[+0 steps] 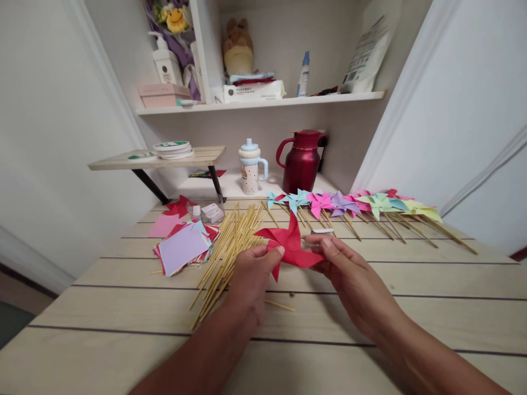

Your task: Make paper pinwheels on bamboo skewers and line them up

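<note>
A red paper pinwheel (293, 238) is held up over the table between my two hands. My left hand (257, 274) pinches its lower left part, thumb on top and fingers beneath. My right hand (349, 269) has its fingers closed at the right-hand blade, some of them hidden behind the paper. Just under my left hand, a short length of thin wooden stick (280, 305) shows; I cannot tell whether it lies on the table. A pile of wooden sticks (230, 247) spreads beside my left hand. Behind my right hand sits a small, partly hidden container (322, 231).
Stacked coloured paper squares (185, 249) and clear plastic boxes (212, 213) lie at left, near another red paper piece (179, 207). Finished pinwheels on sticks (343, 204) line the back right. Behind stand a cup (250, 173), a red jug (302, 164) and a small raised shelf (206, 155).
</note>
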### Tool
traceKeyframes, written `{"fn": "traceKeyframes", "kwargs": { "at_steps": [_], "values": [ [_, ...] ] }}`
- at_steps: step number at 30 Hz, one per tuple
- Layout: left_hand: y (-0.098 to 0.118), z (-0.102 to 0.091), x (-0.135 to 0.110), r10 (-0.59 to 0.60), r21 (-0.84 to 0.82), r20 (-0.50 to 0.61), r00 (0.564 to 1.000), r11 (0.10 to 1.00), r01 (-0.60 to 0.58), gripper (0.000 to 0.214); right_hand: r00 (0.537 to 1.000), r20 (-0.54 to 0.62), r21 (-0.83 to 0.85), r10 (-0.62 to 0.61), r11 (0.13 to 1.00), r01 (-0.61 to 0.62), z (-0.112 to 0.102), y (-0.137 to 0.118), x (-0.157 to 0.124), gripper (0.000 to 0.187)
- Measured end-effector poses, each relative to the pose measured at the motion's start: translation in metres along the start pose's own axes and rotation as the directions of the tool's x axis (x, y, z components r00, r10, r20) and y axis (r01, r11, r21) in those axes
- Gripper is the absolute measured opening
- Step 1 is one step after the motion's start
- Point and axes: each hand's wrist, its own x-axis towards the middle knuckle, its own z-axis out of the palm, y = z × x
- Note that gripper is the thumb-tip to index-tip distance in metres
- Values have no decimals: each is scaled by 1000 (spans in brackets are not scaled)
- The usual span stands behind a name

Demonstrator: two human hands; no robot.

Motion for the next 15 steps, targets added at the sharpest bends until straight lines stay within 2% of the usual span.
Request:
{"fn": "traceKeyframes", "kwargs": {
  "at_steps": [3,7,15],
  "values": [
    [1,-5,6,24,3,-71,997,1000,-24,18,999,-40,-5,-4,1000,4,-5,1,5,40],
    [-2,-8,12,77,6,-149,986,997,-77,13,999,-29,-9,-16,1000,15,-9,3,9,37],
    [-5,-10,15,117,13,-168,979,993,-116,15,1000,4,-128,-8,992,8,-8,4,7,36]
  ]
}}
